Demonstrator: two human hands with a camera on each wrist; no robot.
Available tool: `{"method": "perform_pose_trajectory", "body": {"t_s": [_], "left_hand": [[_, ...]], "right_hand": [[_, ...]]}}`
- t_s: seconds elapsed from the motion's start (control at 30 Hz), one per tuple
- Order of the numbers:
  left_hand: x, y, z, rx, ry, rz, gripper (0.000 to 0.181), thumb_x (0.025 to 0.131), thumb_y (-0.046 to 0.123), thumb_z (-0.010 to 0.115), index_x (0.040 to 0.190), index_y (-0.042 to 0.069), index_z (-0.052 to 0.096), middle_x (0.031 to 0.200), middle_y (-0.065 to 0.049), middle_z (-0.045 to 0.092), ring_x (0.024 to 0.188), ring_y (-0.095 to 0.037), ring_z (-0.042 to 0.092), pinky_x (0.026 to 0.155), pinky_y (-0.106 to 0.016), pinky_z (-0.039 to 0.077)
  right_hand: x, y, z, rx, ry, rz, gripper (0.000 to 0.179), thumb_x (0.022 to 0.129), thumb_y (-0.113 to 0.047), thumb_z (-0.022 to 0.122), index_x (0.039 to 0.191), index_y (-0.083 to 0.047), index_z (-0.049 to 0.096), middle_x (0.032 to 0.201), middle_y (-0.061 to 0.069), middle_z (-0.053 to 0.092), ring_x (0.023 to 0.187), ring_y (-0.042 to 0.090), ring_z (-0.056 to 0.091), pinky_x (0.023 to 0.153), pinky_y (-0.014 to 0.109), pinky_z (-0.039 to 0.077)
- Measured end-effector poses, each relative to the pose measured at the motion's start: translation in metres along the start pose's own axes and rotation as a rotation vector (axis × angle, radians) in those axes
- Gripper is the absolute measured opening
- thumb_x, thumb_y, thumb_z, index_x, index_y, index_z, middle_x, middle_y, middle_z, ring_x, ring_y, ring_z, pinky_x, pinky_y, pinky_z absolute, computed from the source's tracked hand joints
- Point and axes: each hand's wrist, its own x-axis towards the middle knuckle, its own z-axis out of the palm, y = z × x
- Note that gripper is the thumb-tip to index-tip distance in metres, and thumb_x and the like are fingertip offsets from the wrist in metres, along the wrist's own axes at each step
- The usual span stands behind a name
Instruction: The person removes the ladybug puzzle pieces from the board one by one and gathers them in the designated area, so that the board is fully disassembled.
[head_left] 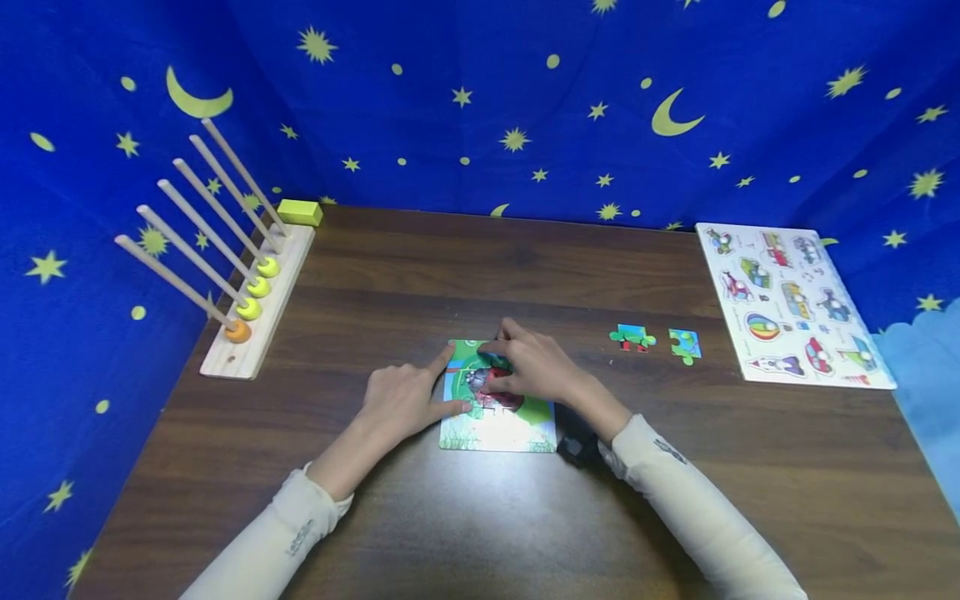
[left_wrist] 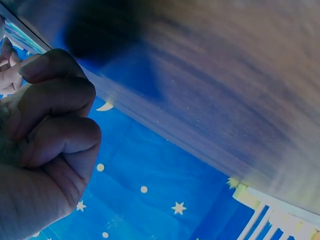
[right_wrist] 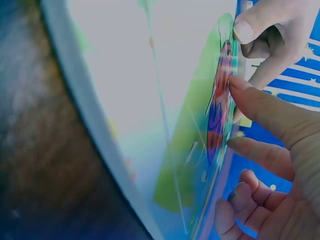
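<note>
A jigsaw puzzle with a ladybug picture lies flat on the table in front of the person. At its left edge, the left hand rests with index finger and thumb stretched onto the board; its other fingers are curled in the left wrist view. From the right, the right hand reaches over the puzzle and partly covers its upper part. In the right wrist view, the thumb and index fingertips touch the puzzle's surface some way apart. Two loose puzzle pieces, one nearer and one farther right, lie beyond the right hand.
A wooden rack with upright pegs and several yellow and orange beads stands at the left. A yellow block touches its far end. A picture board with vehicles lies at the right. A blue star-patterned curtain hangs behind the table.
</note>
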Motion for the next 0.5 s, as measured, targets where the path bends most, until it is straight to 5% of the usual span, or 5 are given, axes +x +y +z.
{"method": "perform_pose_trajectory", "body": {"t_s": [0.5], "left_hand": [[0.0031,-0.0006,-0.0023,0.001,-0.016,-0.012,0.099,0.076,0.080,0.060,0.155,0.026,0.035,0.049,0.005,0.028,0.048,-0.011,0.019,0.045,-0.027,0.017]], "right_hand": [[-0.0002,-0.0046,-0.0006,0.016,0.014,0.011,0.055,0.082,-0.040,0.080,0.125,-0.006,0.069,0.098,0.006,0.052,0.073,0.012,0.046,0.057,0.022,0.038]]}}
